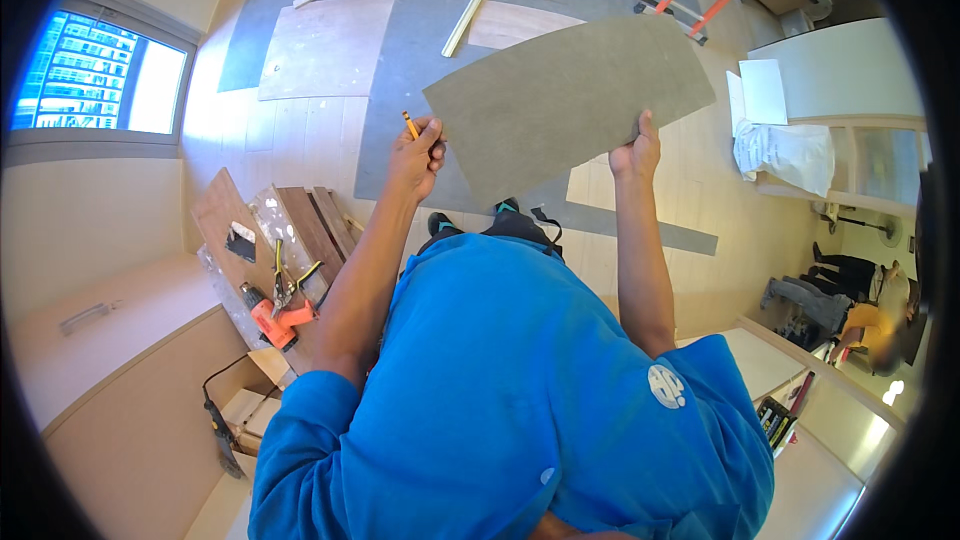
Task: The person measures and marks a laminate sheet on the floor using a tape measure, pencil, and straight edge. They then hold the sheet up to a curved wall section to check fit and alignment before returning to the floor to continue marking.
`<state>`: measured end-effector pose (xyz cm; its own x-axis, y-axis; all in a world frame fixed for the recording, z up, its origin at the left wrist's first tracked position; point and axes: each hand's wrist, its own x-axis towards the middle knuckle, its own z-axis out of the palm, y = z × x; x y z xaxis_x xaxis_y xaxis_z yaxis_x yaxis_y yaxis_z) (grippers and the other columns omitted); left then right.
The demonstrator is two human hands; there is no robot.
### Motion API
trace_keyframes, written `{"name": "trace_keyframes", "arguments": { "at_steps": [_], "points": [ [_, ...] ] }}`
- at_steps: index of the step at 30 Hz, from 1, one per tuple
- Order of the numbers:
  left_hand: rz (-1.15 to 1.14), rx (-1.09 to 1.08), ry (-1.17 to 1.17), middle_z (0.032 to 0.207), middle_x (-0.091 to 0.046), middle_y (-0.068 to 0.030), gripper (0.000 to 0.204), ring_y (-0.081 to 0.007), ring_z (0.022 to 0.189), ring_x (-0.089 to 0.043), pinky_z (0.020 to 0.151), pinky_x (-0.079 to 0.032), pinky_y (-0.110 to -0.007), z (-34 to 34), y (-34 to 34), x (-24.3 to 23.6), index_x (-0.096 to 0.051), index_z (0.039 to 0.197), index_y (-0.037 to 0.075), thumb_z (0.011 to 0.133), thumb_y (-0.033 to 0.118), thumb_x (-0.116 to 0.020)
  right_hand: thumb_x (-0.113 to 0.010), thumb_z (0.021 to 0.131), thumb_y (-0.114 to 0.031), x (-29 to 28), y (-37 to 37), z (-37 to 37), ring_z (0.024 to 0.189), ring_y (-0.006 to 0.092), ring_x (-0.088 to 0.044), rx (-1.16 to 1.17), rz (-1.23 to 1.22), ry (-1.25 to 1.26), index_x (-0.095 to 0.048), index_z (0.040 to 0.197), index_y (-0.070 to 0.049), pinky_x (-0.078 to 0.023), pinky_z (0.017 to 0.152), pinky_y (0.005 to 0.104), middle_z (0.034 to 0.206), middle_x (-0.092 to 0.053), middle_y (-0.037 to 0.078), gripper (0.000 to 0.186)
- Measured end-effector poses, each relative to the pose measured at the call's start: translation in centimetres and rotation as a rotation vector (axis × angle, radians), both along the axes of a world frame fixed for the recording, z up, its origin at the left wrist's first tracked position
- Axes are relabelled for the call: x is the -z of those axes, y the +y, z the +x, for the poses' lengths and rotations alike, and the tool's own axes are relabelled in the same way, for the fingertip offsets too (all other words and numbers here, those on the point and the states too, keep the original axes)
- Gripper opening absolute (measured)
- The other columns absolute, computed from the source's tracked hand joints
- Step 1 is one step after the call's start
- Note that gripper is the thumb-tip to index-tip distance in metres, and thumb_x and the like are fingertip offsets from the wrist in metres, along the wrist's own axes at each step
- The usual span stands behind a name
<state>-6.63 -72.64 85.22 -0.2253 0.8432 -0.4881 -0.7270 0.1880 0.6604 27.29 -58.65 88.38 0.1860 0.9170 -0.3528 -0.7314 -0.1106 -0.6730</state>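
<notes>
A gray-brown sheet [570,105] hung between my two hands, tilted in front of me above a pale plank floor [690,180] partly covered by gray sheeting [412,50]. My right hand [637,150] was closed on its near edge toward the right, thumb laid along the upper face. My left hand [417,158], fingers curled, pinched an orange pencil [410,125] at the sheet's left edge; whether those fingers also bore its weight, I could not tell. An orange power tool [275,320] and yellow-handled snips [282,282] lay on stacked boards [310,225] to my left.

The step in hand appeared to be checking or positioning the sheet, with the pencil ready for marking; I could make out no drawn line on the face. The next move, in my judgement, called for a firm right grip and a steadied sheet, leaving the left free to bring the pencil's tip to the surface.
</notes>
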Motion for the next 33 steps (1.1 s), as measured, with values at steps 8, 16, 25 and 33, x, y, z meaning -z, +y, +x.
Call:
{"name": "trace_keyframes", "arguments": {
  "at_steps": [8,16,25,33],
  "points": [
    [0.073,0.069,0.213,0.082,-0.060,-0.0002,0.062,-0.0060,0.059,-0.051,0.046,-0.037,-0.021,-0.5,0.0,-1.2,-0.047,0.154,0.004,0.097,0.008,-0.072,-0.049,0.113,-0.023,-0.2,-2.3,0.4,0.135,0.0355,-0.056,0.091,-0.067,-0.012,-0.050,0.143,0.000,-0.046,0.116,0.0548,0.147,-0.058,0.017,0.038],
    [0.071,0.226,0.369,0.082,-0.060,-0.0002,0.063,-0.0055,0.058,-0.049,0.046,-0.036,-0.021,1.1,3.0,-0.7,-0.046,0.154,0.000,0.096,0.006,-0.070,-0.048,0.113,-0.022,0.9,-2.5,4.3,0.134,0.0355,-0.056,0.105,-0.039,-0.020,-0.047,0.146,0.000,-0.047,0.115,0.0546,0.147,-0.057,0.016,0.040],
    [-0.036,0.287,0.348,0.083,-0.063,-0.0017,0.063,-0.0062,0.058,-0.051,0.045,-0.036,-0.021,9.7,10.4,3.6,-0.048,0.151,-0.001,0.094,0.008,-0.073,-0.048,0.113,-0.023,4.9,1.9,13.0,0.136,0.0361,-0.055,0.221,-0.185,-0.046,-0.048,0.147,0.001,-0.045,0.116,0.0542,0.148,-0.057,0.018,0.042],
    [-0.232,0.254,0.297,0.083,-0.064,-0.0023,0.024,-0.0073,0.055,-0.051,0.045,-0.036,-0.023,18.9,19.4,6.0,-0.064,0.118,0.005,0.095,0.010,-0.071,-0.050,0.112,-0.019,7.9,10.0,22.0,0.129,0.0327,-0.060,0.241,-0.214,-0.014,-0.049,0.141,-0.002,-0.051,0.111,0.0513,0.141,-0.060,0.015,0.034]
  ]
}}
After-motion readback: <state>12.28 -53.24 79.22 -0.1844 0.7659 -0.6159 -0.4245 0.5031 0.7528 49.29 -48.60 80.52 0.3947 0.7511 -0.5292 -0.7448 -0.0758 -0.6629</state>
